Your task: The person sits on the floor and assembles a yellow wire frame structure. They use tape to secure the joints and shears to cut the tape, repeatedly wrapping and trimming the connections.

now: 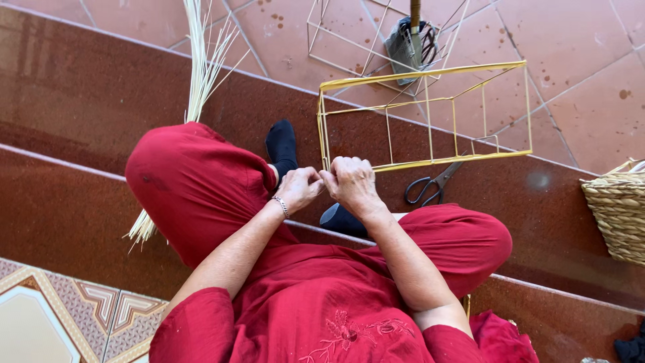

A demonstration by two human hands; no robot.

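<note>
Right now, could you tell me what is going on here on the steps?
A person in red clothes sits on the steps, both hands pinched together at the near corner of a yellow wire frame. The left hand and right hand touch each other there. Scissors lie beside the frame, pale reeds to the left.

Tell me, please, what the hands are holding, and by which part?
Both the left hand and the right hand grip the yellow wire frame at its near lower corner, fingertips pinched together there.
</note>
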